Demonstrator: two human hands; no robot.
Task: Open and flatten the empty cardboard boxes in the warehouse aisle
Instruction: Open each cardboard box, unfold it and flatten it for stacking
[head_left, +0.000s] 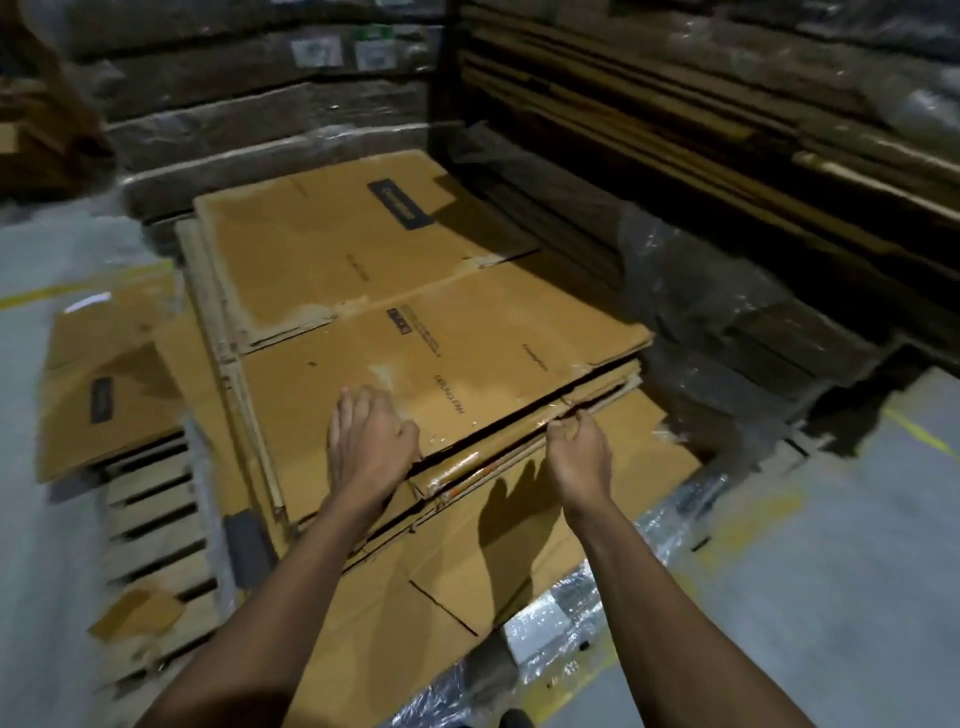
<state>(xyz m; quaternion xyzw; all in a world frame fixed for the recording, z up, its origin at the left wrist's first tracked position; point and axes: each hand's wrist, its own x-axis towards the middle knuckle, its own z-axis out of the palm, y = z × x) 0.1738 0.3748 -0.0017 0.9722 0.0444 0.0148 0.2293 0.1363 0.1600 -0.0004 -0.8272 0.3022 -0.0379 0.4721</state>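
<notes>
Head view, with the pallet (156, 525) as the landmark: both arms reach forward over its near end, where a stack of flattened boxes (415, 571) lies on the slats. The left hand (371, 441) rests on the near edge of the top box (426, 332), fingers spread flat on its face and thumb hooked at the rim, pressing more than gripping. The right hand (576, 452) is curled and pinches the taped edge of the layer just under the top box, toward the pallet's right side.

Risks, as I judge them:
1. The glossy tape along that edge looks slick; a pinch there could slip and let the layer snap back.
2. The stack overhangs the pallet's near-right corner, so a hard pull could slide several sheets onto the floor (779, 597).
3. Loose plastic wrap (550, 623) lies at that corner and could catch a foot.

Left of the pallet, another flattened sheet (104, 389) hangs half off its edge. Beyond the pallet's far end stand wrapped bales of cardboard (270, 104).
</notes>
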